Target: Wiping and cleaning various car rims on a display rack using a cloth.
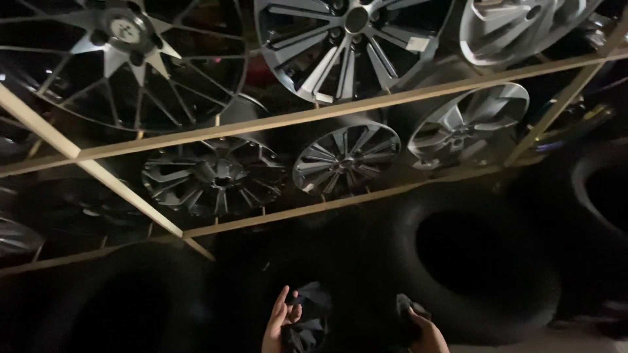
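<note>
My left hand is raised low in the view, palm turned inward and fingers partly spread, touching a dark crumpled cloth that hangs beside it. My right hand is near the bottom edge with its fingers closed on a small dark piece of material; whether this belongs to the same cloth I cannot tell in the dim light. Both hands hover in front of a row of black tyres.
A wooden-framed rack fills the upper view with several alloy wheels: a black multi-spoke one, a silver one, a dark one and a silver-black one. More tyres stand at right.
</note>
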